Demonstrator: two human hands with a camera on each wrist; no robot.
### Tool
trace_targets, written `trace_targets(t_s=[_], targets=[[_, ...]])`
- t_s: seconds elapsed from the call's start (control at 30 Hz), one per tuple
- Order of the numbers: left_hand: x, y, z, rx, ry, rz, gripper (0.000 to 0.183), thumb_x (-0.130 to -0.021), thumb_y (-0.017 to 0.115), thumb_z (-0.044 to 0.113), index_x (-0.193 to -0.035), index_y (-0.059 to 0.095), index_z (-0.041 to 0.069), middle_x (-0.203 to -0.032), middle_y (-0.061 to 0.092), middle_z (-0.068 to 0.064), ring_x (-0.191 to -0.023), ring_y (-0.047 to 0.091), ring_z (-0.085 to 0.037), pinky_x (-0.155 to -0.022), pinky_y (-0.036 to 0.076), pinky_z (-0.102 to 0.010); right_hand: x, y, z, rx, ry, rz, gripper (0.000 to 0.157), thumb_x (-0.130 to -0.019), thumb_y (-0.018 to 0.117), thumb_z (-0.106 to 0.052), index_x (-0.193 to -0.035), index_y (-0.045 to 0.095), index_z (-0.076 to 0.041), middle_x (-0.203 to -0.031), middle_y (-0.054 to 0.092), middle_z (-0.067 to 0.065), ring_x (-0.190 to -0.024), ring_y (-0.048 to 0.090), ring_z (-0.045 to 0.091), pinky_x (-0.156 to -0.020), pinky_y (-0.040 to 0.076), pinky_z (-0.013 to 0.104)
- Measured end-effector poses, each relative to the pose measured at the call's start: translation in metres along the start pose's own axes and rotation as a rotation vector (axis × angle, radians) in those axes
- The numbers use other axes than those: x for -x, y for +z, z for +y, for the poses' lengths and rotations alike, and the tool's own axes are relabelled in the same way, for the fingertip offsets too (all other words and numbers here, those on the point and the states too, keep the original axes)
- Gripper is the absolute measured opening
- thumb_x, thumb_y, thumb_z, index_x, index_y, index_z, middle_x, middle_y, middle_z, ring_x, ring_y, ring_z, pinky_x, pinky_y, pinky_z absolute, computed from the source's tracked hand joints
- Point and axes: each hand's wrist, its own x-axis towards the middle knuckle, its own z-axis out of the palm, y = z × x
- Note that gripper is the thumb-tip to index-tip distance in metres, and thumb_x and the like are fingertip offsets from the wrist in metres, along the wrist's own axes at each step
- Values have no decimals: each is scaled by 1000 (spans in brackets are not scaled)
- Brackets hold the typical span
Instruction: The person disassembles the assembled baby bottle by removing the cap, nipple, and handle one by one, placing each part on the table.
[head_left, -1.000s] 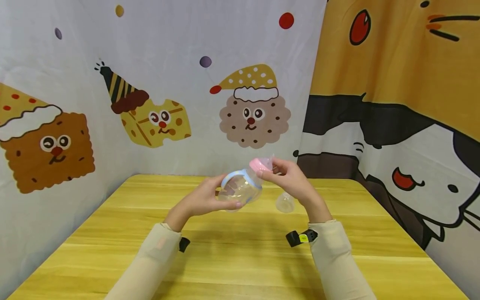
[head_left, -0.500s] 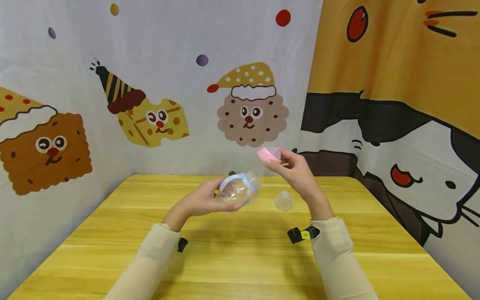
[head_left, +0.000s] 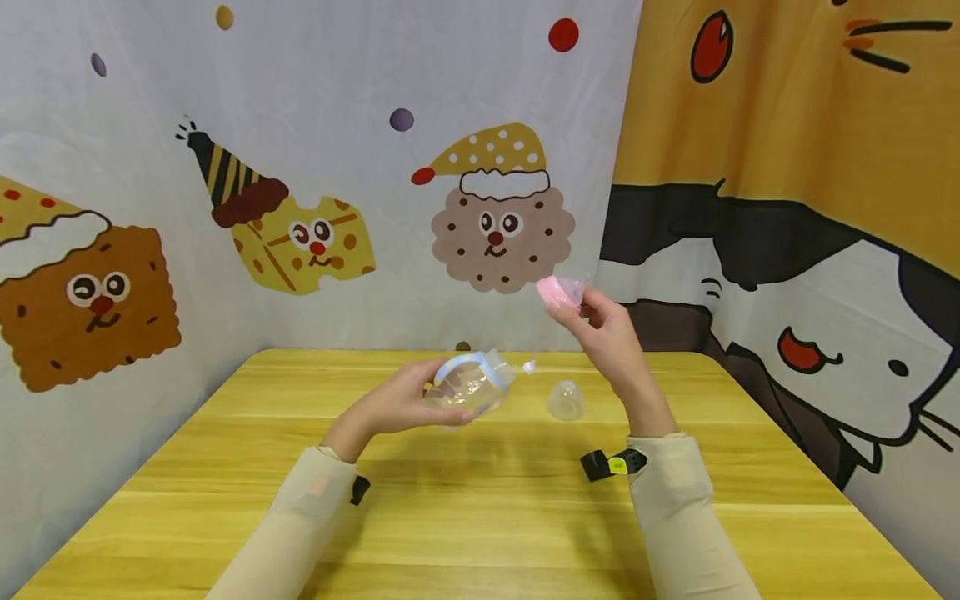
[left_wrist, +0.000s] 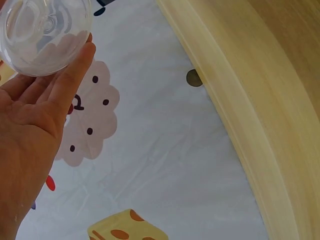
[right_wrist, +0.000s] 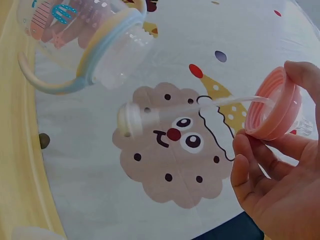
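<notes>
I have my left grip [head_left: 397, 400] curled round the tilted bottle [head_left: 468, 387] above the tabletop [head_left: 465, 517], toward its far edge, my right grip [head_left: 613, 342] pinching the pink lid [head_left: 552, 292] higher, likely so its straw [right_wrist: 220, 101] hangs clear.

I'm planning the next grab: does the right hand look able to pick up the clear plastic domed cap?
Probably not yet: the right hand holds the pink plastic screw ring, though the way down to the cap looks open.
</notes>
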Motion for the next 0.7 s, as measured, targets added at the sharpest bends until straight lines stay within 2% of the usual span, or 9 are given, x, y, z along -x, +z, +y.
trace_targets(t_s=[0.17, 0.27, 0.47, 0.7], targets=[[1, -2, -2, 9, -5, 1, 68, -79, 80, 45, -136, 52, 21, -110, 65, 2, -96, 60, -14, -81, 53, -38, -1, -4, 4, 38, 22, -27, 44, -92, 65, -44, -124, 59, -15, -102, 55, 7, -88, 48, 22, -68, 42, 30], [2, -5, -2, 18, 5, 18, 67, -79, 80, 44, -136, 53, 21, -111, 65, 3, -96, 60, -14, -81, 53, -38, -3, -5, 8, 96, 60, -77, 47, -90, 67, -48, -122, 59, -15, -107, 56, 8, -94, 49, 23, -72, 45, 33], [3, -10, -1, 17, 19, 37, 67, -78, 80, 44, -134, 54, 18, -112, 65, 2, -97, 61, -14, -83, 53, -40, -3, -5, 15, 192, 133, -186, 47, -88, 69, -49, -112, 59, -10, -106, 60, 10, -97, 54, 26, -77, 48, 35], [1, -9, -2, 15, 30, 31, 64, -78, 80, 46, -132, 55, 22, -111, 65, 5, -96, 62, -14, -84, 53, -43, -3, -5, 23, 257, 150, -322, 42, -85, 74, -44, -104, 63, -9, -102, 64, 9, -95, 60, 27, -76, 49, 34]])
